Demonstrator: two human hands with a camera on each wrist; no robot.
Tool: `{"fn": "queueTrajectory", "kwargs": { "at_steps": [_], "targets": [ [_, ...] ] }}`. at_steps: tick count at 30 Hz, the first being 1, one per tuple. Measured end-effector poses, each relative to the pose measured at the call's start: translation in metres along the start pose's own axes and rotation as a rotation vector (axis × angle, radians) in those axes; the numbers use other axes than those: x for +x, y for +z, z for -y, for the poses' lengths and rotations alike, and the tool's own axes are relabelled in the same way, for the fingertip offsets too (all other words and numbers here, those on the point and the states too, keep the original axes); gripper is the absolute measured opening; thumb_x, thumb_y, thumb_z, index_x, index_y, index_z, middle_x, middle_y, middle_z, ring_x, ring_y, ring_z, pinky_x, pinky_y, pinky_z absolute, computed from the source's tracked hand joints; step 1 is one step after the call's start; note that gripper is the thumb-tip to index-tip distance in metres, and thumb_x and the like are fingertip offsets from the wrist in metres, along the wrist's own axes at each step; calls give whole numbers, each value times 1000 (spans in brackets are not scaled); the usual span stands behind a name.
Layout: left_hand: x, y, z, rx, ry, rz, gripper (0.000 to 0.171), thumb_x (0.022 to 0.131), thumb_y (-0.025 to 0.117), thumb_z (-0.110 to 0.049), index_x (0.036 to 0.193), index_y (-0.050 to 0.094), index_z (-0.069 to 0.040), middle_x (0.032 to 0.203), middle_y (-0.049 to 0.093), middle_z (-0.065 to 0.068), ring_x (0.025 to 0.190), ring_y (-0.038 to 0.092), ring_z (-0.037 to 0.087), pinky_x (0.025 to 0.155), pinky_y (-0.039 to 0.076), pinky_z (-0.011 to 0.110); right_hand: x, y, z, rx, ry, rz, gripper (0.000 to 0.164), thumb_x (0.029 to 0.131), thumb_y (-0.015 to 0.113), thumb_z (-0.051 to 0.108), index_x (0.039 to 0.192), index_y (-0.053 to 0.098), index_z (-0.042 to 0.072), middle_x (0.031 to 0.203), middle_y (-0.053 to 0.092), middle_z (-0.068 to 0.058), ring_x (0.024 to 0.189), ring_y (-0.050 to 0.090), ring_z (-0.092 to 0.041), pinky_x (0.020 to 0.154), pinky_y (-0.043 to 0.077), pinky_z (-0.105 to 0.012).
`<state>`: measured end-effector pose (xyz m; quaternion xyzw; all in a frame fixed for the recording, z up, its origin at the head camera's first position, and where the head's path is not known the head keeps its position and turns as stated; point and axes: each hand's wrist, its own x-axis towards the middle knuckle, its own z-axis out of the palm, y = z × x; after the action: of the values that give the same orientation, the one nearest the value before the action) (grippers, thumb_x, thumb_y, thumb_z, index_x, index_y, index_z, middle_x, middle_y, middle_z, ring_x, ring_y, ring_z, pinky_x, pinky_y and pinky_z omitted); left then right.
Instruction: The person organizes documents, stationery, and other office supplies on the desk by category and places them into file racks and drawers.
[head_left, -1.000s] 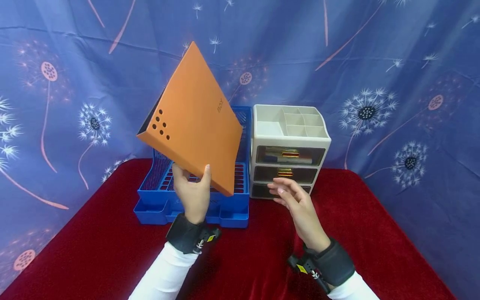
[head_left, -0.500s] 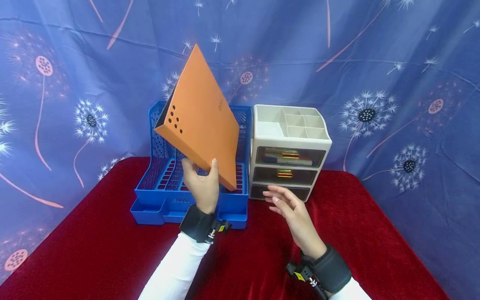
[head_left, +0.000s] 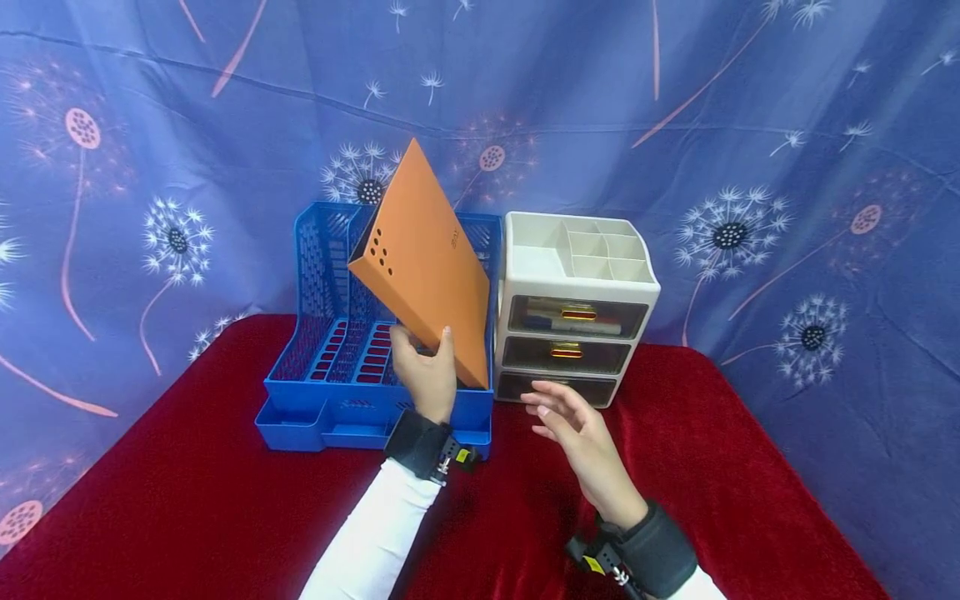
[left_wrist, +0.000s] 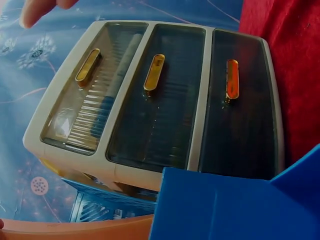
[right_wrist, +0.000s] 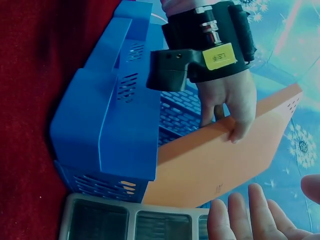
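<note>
My left hand (head_left: 427, 371) grips an orange file folder (head_left: 431, 258) by its spine, thumb on the near face. The folder leans to the left, its lower end inside the right part of a blue file rack (head_left: 315, 392). In the right wrist view, the folder (right_wrist: 210, 165) reaches down behind the rack's front wall (right_wrist: 125, 130). My right hand (head_left: 581, 442) hovers in front of a white drawer box (head_left: 577, 287), fingers loosely bent and holding nothing. The left wrist view shows the drawer box's smoky fronts (left_wrist: 170, 95) close by; the folder's edge (left_wrist: 90, 227) crosses below.
Small open trays (head_left: 292, 425) run along the rack's front. Markers (head_left: 573, 322) show through the top drawer. The box's top has several compartments (head_left: 607, 250). Red cloth (head_left: 225, 500) covers the table, and a blue dandelion-print curtain (head_left: 225, 150) hangs behind.
My left hand has carried the orange folder rightward and down, and its lower end has gone into the rack's right side. My right hand has drifted slightly left and down.
</note>
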<state>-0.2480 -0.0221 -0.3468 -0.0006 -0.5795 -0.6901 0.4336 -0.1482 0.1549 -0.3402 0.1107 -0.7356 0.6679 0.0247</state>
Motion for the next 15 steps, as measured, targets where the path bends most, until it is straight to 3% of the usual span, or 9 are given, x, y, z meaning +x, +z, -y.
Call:
{"fn": "queueTrajectory", "kwargs": {
  "at_steps": [10, 15],
  "targets": [
    [-6, 4, 3, 75, 57, -14, 32, 79, 69, 0, 105, 50, 4, 103, 59, 20, 96, 61, 31, 74, 50, 49, 1, 2, -1, 27, 13, -4, 35, 95, 51, 10, 129, 46, 3, 127, 53, -23, 108, 56, -17, 90, 46, -40],
    [-9, 4, 8, 104, 34, -12, 32, 79, 69, 1, 104, 49, 3, 104, 58, 19, 98, 60, 30, 77, 50, 47, 2, 3, 0, 27, 35, -11, 35, 95, 51, 9, 129, 46, 3, 126, 54, -21, 109, 56, -18, 89, 47, -39]
  ]
}}
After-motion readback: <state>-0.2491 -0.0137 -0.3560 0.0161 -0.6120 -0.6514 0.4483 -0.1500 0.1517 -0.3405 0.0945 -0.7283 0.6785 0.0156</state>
